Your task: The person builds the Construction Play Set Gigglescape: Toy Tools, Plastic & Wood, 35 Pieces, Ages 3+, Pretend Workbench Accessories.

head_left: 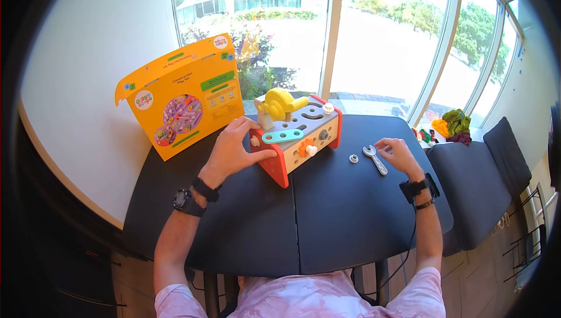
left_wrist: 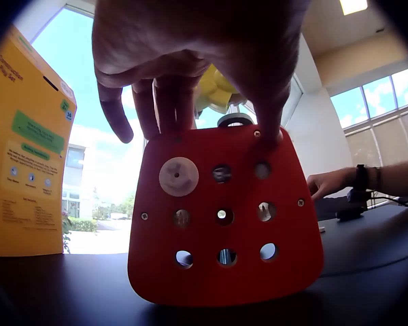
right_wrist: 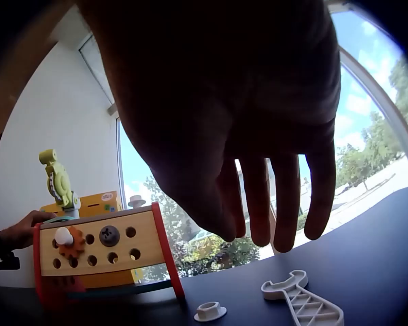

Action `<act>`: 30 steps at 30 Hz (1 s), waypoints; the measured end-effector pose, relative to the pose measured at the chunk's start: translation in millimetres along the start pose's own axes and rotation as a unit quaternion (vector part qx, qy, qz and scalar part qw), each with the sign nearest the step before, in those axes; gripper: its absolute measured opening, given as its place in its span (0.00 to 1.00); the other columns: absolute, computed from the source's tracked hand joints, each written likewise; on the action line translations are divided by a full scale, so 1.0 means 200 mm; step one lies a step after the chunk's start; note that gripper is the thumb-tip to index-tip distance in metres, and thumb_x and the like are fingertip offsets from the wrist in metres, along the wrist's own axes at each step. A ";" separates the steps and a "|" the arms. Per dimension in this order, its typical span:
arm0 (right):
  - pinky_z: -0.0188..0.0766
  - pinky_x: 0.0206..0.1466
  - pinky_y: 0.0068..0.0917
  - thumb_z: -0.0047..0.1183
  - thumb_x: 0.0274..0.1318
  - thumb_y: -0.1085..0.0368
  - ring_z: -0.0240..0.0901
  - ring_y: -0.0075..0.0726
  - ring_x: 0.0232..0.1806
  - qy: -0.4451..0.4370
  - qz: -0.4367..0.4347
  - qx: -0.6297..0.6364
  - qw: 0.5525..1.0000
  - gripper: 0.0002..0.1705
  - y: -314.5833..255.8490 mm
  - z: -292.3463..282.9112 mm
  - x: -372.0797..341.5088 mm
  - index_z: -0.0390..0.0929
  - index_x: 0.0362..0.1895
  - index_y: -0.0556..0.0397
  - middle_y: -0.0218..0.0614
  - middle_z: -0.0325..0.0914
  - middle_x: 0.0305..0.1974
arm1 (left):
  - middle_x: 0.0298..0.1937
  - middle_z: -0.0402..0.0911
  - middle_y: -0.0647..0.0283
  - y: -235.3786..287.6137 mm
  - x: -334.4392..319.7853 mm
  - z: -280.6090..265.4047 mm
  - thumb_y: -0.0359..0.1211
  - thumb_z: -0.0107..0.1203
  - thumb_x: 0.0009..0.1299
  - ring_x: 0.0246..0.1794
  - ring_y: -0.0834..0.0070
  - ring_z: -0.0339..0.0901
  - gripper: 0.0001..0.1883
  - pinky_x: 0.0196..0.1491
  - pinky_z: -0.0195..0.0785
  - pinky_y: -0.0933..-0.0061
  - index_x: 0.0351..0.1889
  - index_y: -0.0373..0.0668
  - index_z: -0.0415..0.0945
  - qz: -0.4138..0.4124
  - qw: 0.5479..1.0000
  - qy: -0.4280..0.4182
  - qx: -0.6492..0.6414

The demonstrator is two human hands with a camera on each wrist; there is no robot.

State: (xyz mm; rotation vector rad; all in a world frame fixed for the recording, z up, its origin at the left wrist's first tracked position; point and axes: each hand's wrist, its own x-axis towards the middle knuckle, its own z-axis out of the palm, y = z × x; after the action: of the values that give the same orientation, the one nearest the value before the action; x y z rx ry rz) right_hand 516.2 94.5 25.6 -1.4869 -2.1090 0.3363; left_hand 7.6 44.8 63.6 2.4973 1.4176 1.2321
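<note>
A toy workbench [head_left: 315, 134] with red end panels stands on the black table. My left hand [head_left: 231, 146] grips its near-left end, thumb at the front edge and fingers toward the back; the red panel [left_wrist: 224, 190] fills the middle of the left wrist view. On top sit a yellow toy saw-like part [head_left: 279, 105] and a turquoise strip with holes [head_left: 283, 136]. An orange gear [right_wrist: 71, 242] with a white fastener is on the front. My right hand [head_left: 397, 155] hovers with loose fingers beside a white toy wrench [head_left: 375, 160]. A white nut [right_wrist: 210, 311] lies left of the wrench.
A yellow construction play set box [head_left: 181, 96] stands behind the workbench on the left. Large windows [head_left: 391, 37] rise behind the table. At the right are a dark chair [head_left: 473, 183] and a heap of coloured cloth [head_left: 456, 125]. A cable [head_left: 412, 239] hangs from my right wrist.
</note>
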 end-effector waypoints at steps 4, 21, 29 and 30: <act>0.87 0.54 0.38 0.64 0.67 0.66 0.91 0.42 0.45 -0.026 -0.002 -0.007 1.000 0.15 0.03 0.07 0.00 0.92 0.53 0.58 0.46 0.94 0.46 | 0.50 0.85 0.57 0.01 0.00 0.01 0.51 0.85 0.60 0.54 0.57 0.84 0.31 0.60 0.78 0.59 0.49 0.39 0.85 -0.007 1.000 0.008 0.009; 0.84 0.57 0.47 0.65 0.66 0.67 0.89 0.59 0.49 -0.077 -0.105 -0.089 0.987 0.13 -0.22 0.41 0.10 0.91 0.51 0.57 0.48 0.92 0.43 | 0.50 0.85 0.58 0.04 0.01 0.03 0.54 0.84 0.60 0.55 0.56 0.84 0.33 0.60 0.77 0.59 0.50 0.39 0.85 -0.021 1.000 0.014 0.006; 0.80 0.65 0.49 0.66 0.68 0.64 0.82 0.54 0.62 -0.140 -0.230 -0.067 0.961 0.19 -0.48 0.63 0.12 0.88 0.61 0.51 0.43 0.86 0.55 | 0.48 0.84 0.59 0.04 0.03 0.07 0.55 0.85 0.59 0.53 0.58 0.84 0.34 0.59 0.78 0.60 0.50 0.39 0.85 -0.020 0.999 0.028 0.020; 0.80 0.66 0.49 0.65 0.68 0.64 0.81 0.54 0.62 -0.147 -0.231 -0.068 0.959 0.20 -0.52 0.65 0.12 0.88 0.62 0.51 0.43 0.86 0.56 | 0.48 0.84 0.59 0.04 0.03 0.08 0.55 0.85 0.59 0.53 0.58 0.84 0.34 0.59 0.78 0.60 0.50 0.39 0.85 -0.022 0.999 0.028 0.022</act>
State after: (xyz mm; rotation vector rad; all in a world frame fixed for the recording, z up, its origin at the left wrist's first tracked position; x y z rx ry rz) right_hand 356.5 92.7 -23.9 -1.0083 -2.6823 0.2494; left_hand 24.5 50.7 60.3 2.4638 1.5191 1.2875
